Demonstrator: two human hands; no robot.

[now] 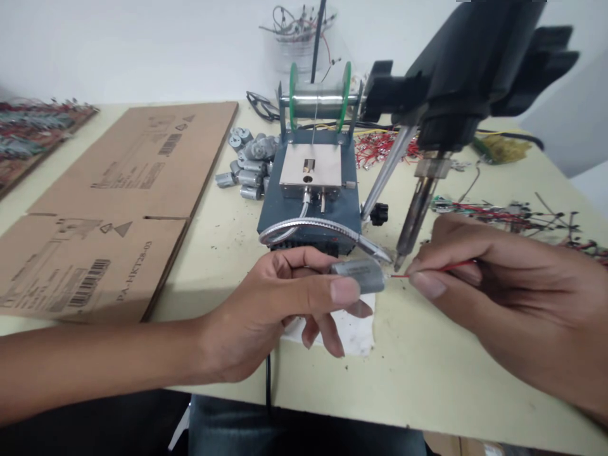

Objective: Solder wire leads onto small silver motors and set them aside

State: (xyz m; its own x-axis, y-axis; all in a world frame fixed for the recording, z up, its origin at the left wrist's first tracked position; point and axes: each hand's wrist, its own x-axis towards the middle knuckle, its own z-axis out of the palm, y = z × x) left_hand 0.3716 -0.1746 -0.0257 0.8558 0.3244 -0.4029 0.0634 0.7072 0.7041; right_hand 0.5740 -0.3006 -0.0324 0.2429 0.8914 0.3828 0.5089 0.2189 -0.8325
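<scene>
My left hand is closed on a small silver motor, held level just above the table between thumb and fingers. My right hand pinches a thin red wire whose tip points at the motor's right end. Just above that spot hangs the tip of a soldering iron, mounted in a black holder. A slim solder-feed tube curves from the blue feeder machine down to the same point.
A solder spool sits on top of the feeder. Several loose motors lie behind it at left, flattened cardboard further left. Red wire pieces and finished wired parts lie at right. A white cloth is under my hands.
</scene>
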